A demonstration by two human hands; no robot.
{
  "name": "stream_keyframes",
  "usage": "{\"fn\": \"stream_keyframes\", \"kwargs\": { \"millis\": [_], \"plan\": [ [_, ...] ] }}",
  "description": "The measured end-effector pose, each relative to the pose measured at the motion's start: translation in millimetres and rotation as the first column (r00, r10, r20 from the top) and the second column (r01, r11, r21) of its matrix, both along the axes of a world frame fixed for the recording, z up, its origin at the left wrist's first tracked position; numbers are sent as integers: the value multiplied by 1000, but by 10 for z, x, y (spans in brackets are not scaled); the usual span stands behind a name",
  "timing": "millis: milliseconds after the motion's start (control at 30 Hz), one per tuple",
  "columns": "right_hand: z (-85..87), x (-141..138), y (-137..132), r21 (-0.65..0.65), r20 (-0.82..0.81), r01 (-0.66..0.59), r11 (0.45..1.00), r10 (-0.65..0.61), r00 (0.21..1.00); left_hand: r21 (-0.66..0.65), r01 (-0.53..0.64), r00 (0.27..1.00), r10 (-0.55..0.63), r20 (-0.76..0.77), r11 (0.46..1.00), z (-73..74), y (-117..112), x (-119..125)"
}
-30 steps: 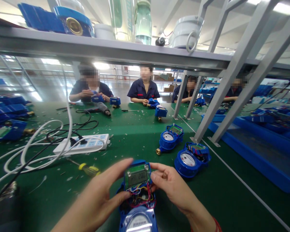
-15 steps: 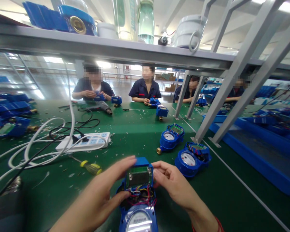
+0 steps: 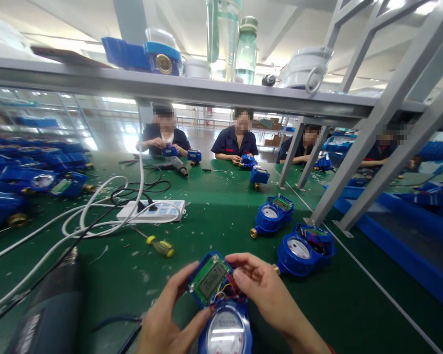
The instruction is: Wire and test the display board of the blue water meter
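A blue water meter (image 3: 226, 330) with a round dial lies in front of me. Its display module (image 3: 211, 280), a green circuit board with an LCD showing digits, is tilted to the left, and coloured wires (image 3: 227, 290) run into the body. My left hand (image 3: 172, 312) grips the module's left side between fingers and thumb. My right hand (image 3: 264, 282) closes its fingertips on the module's right edge by the wires; the exact contact is partly hidden. Two more opened water meters, one nearer (image 3: 299, 250) and one farther (image 3: 273, 216), stand to the right.
A yellow-green screwdriver (image 3: 160, 246), power strip (image 3: 155, 211) and looped white cable lie left. A dark heat gun (image 3: 49, 300) and pliers handles (image 3: 121, 322) are nearer. Many meters (image 3: 40, 167) are piled far left. Metal shelf legs (image 3: 349, 162) and a blue tray (image 3: 391, 236) stand right. Co-workers sit opposite.
The display module has turned from upright to tilted left, and its LCD now shows digits. Both hands stay on it. My view has shifted left, bringing more of the heat gun and pliers in.
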State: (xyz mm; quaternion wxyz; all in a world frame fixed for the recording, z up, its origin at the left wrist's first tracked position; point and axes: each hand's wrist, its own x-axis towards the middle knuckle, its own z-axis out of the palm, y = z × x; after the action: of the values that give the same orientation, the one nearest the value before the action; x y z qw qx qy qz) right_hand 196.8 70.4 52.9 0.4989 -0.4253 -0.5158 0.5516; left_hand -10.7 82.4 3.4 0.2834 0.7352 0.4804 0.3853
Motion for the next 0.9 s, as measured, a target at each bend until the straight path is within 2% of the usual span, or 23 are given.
{"fn": "stream_keyframes", "kwargs": {
  "millis": [100,200,233,333,433,567,767,900],
  "plan": [
    [-65,19,-4,40,57,193,980,-195,979,-42,148,983,-143,112,988,54,96,-45],
    [-241,76,10,65,59,415,907,-419,906,-84,326,939,-313,142,941,194,234,-61],
    [-316,85,11,56,60,441,896,-444,894,-99,364,927,-350,135,926,234,271,-62],
    [-522,55,-17,12,64,439,898,-439,896,-130,421,906,-410,106,898,283,349,-62],
    [-640,-15,-70,-16,58,399,917,-398,916,-153,452,891,-439,112,878,234,406,-64],
    [-684,-45,-102,-16,41,365,931,-364,930,-151,465,884,-447,135,873,172,471,-51],
    [-719,-31,-94,-17,20,357,934,-356,934,-146,482,876,-474,87,864,226,517,38],
    [-747,-43,-93,-2,26,379,926,-378,925,-166,493,869,-491,56,854,212,537,96]
  ]
}}
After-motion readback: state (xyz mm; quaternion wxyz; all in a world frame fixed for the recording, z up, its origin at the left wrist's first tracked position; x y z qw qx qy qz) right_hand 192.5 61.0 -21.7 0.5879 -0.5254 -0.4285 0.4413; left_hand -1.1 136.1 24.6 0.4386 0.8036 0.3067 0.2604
